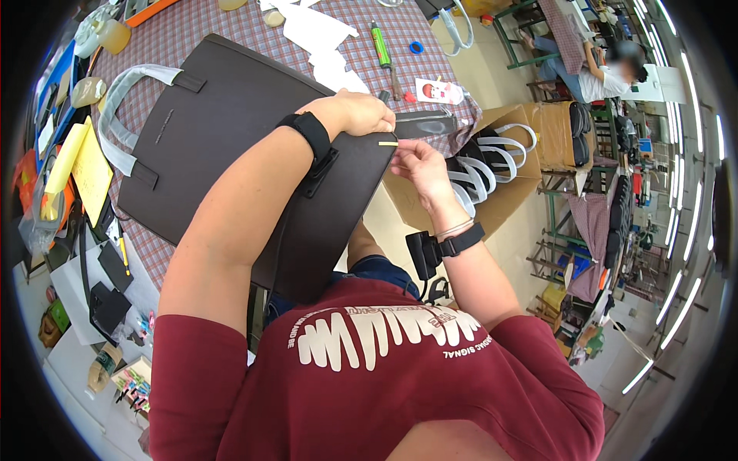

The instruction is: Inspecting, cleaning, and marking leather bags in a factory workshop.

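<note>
A large dark brown handbag [231, 115] lies tilted across the table edge and my lap, its handle [115, 127] wrapped in whitish film. My left hand [357, 114] is closed over the bag's right top corner, fingers bent round the edge. Just below it, a short pale yellow strip [387, 144] lies against the bag's dark side. My right hand [419, 165] has thumb and forefinger pinched together at the strip's outer end, touching the bag's corner. What sits between those fingertips is too small to make out. Black straps with small boxes circle both wrists.
The checked tablecloth [254, 27] holds white paper scraps [319, 34], a green tube [380, 44], a blue ring [417, 48] and a dark pouch [423, 123]. At right stands a cardboard box [507, 184] of bags with white handles. Another person [603, 77] sits farther off.
</note>
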A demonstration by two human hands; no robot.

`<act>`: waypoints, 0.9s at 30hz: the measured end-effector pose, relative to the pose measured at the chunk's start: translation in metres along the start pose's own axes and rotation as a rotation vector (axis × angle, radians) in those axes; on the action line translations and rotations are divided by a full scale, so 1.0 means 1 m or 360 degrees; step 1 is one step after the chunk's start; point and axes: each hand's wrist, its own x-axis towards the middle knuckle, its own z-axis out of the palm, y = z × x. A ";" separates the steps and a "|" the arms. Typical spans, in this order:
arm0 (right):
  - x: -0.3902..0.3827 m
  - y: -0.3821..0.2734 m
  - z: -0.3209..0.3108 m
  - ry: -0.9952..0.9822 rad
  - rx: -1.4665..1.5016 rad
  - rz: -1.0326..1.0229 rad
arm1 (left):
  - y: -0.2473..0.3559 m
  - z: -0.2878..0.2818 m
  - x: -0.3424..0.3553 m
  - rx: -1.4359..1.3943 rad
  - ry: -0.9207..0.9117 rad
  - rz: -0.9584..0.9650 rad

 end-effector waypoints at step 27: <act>-0.001 -0.019 -0.018 -0.0356 0.0576 -0.0175 | 0.019 -0.088 -0.328 -0.0901 0.1532 -0.0869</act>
